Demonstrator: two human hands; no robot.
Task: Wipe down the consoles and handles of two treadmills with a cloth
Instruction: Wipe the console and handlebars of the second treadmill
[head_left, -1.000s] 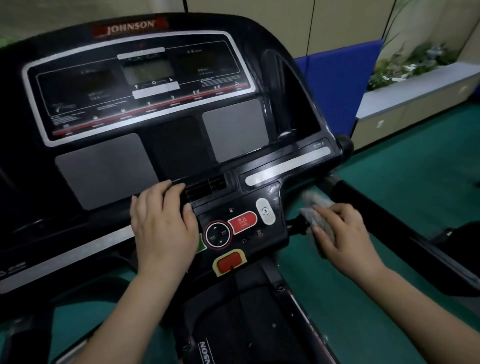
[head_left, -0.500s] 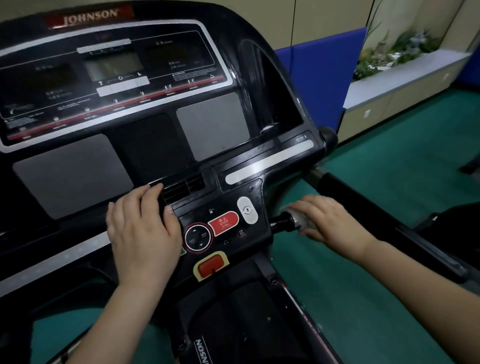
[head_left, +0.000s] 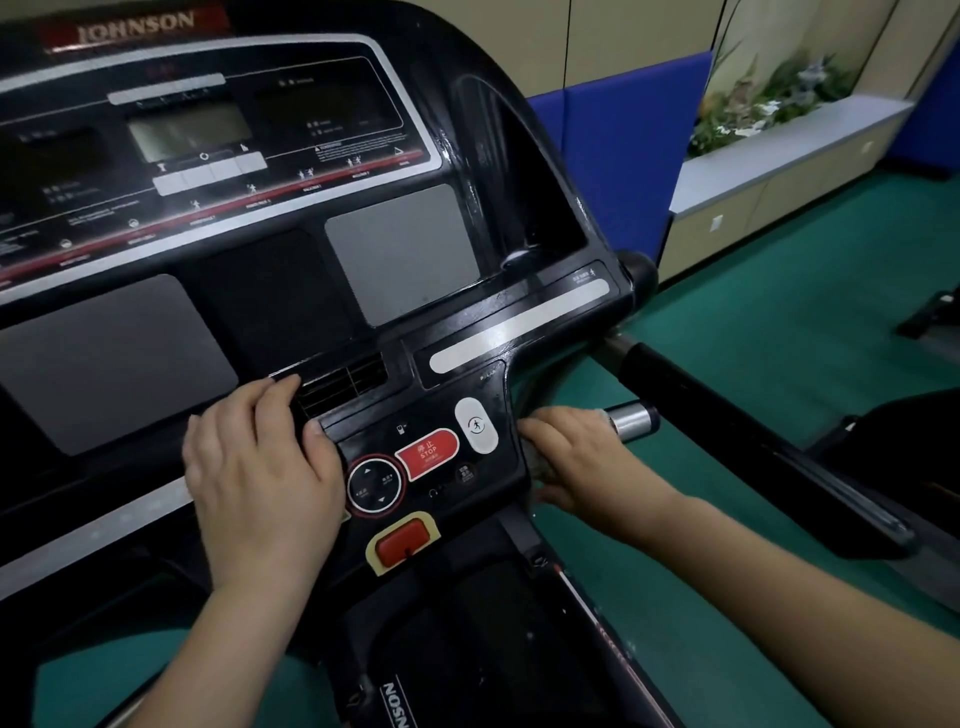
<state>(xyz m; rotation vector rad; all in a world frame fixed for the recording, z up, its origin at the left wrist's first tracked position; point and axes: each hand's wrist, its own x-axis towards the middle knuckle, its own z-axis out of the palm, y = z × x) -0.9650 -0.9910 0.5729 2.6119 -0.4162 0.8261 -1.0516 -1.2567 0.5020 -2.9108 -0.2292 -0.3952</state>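
Note:
A black treadmill console (head_left: 395, 260) fills the left and middle of the head view. My left hand (head_left: 254, 467) lies flat on it, left of the round button pad, fingers straight. My right hand (head_left: 582, 462) wraps around the short metal pulse handle (head_left: 631, 421) right of the console, close against the console's side. A grey cloth (head_left: 540, 465) is bunched under its fingers, only a small bit showing. The handle's shiny end sticks out past the hand.
A long black side handrail (head_left: 753, 431) runs from the console toward the lower right. The running belt (head_left: 493, 649) lies below. Green floor (head_left: 779, 322) spreads to the right, with a blue padded wall (head_left: 623, 156) and a planter ledge (head_left: 779, 150) behind.
My right hand slid with the cloth along the short handle toward the console, uncovering the handle's metal end. My left hand stayed on the console. The view shifted slightly.

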